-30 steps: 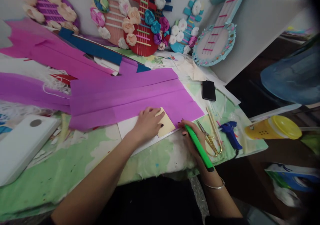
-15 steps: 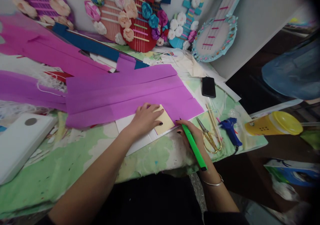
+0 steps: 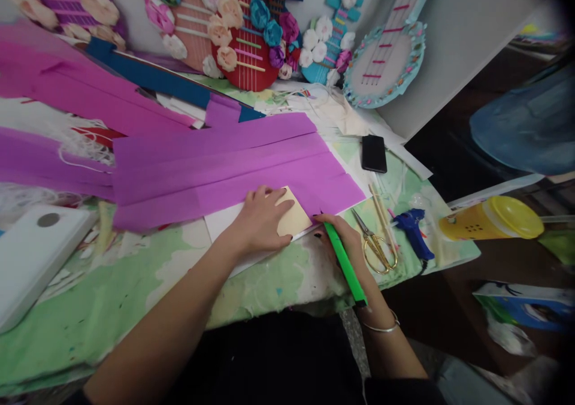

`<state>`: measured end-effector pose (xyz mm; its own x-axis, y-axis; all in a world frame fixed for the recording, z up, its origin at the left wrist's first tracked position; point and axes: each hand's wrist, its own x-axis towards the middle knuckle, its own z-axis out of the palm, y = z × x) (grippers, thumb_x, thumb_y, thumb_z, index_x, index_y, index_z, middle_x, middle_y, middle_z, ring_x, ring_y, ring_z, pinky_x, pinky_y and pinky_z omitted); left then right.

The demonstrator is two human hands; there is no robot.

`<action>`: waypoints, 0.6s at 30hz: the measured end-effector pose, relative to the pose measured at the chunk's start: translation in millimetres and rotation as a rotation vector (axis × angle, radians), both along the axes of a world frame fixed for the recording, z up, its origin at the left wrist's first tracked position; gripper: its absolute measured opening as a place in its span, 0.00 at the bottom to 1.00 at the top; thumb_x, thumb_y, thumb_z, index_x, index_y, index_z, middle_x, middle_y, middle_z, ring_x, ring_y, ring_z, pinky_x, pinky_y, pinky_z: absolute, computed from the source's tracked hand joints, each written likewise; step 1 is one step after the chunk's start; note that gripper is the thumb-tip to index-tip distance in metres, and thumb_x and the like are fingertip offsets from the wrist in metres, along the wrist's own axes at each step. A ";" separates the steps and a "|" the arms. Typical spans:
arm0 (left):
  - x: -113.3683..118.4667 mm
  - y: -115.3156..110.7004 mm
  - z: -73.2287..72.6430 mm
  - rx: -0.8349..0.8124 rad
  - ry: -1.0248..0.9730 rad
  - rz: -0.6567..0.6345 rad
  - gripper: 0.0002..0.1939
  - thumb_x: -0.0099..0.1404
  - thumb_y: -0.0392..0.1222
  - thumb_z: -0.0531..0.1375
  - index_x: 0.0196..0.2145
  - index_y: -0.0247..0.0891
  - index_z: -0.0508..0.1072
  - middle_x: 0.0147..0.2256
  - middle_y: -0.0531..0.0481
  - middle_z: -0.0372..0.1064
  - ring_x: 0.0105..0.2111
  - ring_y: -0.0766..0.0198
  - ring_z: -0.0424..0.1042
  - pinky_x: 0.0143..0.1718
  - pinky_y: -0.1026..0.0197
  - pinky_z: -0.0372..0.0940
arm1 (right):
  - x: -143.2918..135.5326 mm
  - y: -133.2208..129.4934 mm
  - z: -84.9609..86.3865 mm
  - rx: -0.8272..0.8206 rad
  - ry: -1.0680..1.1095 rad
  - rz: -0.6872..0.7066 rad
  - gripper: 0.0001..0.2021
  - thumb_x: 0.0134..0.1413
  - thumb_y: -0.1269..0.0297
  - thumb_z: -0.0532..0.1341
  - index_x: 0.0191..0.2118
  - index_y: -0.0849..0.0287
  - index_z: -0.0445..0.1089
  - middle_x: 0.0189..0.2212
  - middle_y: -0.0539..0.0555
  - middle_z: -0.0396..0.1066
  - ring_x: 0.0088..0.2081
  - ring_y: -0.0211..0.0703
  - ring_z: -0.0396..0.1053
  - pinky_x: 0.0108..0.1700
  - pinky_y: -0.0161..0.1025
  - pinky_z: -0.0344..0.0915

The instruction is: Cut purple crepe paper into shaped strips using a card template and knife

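My left hand [image 3: 263, 219] lies with its fingers spread over a cream-coloured card [image 3: 296, 211], pressing it down on the purple paper [image 3: 215, 168] and a white board [image 3: 218, 220]. In my right hand [image 3: 348, 237] is a green craft knife [image 3: 345, 265], its tip beside the card's right corner. Gold-handled scissors [image 3: 378, 250] lie just right of my right hand, with thin wooden sticks [image 3: 383, 213] alongside.
A blue glue gun [image 3: 414, 232] and a yellow cup [image 3: 480, 220] stand at the right. A black flat object [image 3: 374, 153] lies behind. Decorated paper guitars [image 3: 251, 51] lean at the back; a white device [image 3: 42, 249] is at left.
My left thumb has shifted toward the card's near edge, covering more of it. The right hand with the knife is nearly in the same place. The whole view has moved slightly.
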<state>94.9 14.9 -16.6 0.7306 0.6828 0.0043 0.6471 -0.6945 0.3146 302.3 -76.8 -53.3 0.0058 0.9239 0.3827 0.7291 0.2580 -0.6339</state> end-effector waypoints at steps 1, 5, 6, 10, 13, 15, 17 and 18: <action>0.2 -0.2 0.9 0.000 -0.002 -0.002 0.33 0.54 0.50 0.61 0.57 0.40 0.65 0.63 0.40 0.53 0.58 0.36 0.53 0.54 0.38 0.52 | 0.1 0.0 -0.2 0.004 0.000 0.003 0.11 0.58 0.64 0.59 0.47 0.51 0.71 0.42 0.52 0.75 0.43 0.47 0.73 0.48 0.44 0.69; 0.5 -0.1 1.3 0.002 -0.014 -0.013 0.32 0.53 0.49 0.61 0.56 0.39 0.66 0.62 0.39 0.55 0.57 0.36 0.54 0.54 0.39 0.52 | -0.5 -0.1 -0.7 0.001 0.002 -0.007 0.11 0.59 0.64 0.59 0.47 0.50 0.71 0.42 0.52 0.75 0.44 0.47 0.73 0.49 0.44 0.68; 0.5 -0.1 1.0 0.007 -0.015 -0.018 0.32 0.53 0.49 0.61 0.55 0.39 0.67 0.62 0.39 0.55 0.57 0.36 0.54 0.54 0.39 0.51 | -0.8 -0.1 -0.6 -0.002 0.004 -0.010 0.11 0.59 0.63 0.59 0.47 0.50 0.71 0.42 0.52 0.75 0.44 0.47 0.73 0.48 0.44 0.69; 0.0 -0.3 0.7 0.023 -0.011 -0.027 0.31 0.54 0.50 0.60 0.55 0.39 0.67 0.61 0.39 0.56 0.57 0.36 0.54 0.53 0.40 0.52 | -1.7 0.0 0.6 0.004 -0.001 -0.008 0.10 0.58 0.63 0.59 0.46 0.51 0.71 0.42 0.52 0.75 0.43 0.47 0.73 0.48 0.44 0.69; -0.2 -0.2 1.6 0.021 -0.011 -0.032 0.31 0.54 0.49 0.60 0.55 0.39 0.67 0.61 0.40 0.57 0.56 0.38 0.55 0.53 0.41 0.53 | -2.0 0.2 1.7 0.012 0.006 0.004 0.10 0.58 0.63 0.60 0.46 0.51 0.71 0.42 0.52 0.75 0.44 0.47 0.73 0.48 0.43 0.68; -0.2 0.1 2.1 0.020 -0.013 -0.038 0.31 0.54 0.49 0.61 0.55 0.39 0.67 0.61 0.39 0.56 0.57 0.38 0.54 0.54 0.41 0.52 | -1.9 0.1 2.0 0.010 0.008 0.003 0.10 0.58 0.63 0.60 0.46 0.51 0.71 0.42 0.53 0.74 0.44 0.47 0.73 0.48 0.43 0.68; -0.1 0.6 2.1 0.016 -0.015 -0.047 0.30 0.54 0.48 0.61 0.55 0.40 0.67 0.61 0.40 0.56 0.58 0.38 0.54 0.54 0.40 0.51 | -1.6 -0.2 1.7 0.007 0.003 -0.001 0.10 0.59 0.63 0.60 0.46 0.51 0.71 0.42 0.53 0.74 0.44 0.47 0.73 0.49 0.44 0.68; -0.1 0.9 2.0 0.015 -0.017 -0.053 0.30 0.54 0.48 0.61 0.55 0.40 0.67 0.61 0.40 0.56 0.58 0.38 0.54 0.55 0.40 0.50 | -1.4 -0.3 1.4 0.006 0.002 -0.003 0.10 0.59 0.63 0.60 0.47 0.51 0.71 0.42 0.52 0.74 0.44 0.47 0.73 0.49 0.44 0.68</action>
<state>94.7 15.8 -14.5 0.7654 0.6430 0.0271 0.6040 -0.7323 0.3146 301.0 -77.1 -52.0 0.0087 0.9214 0.3885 0.7288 0.2602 -0.6334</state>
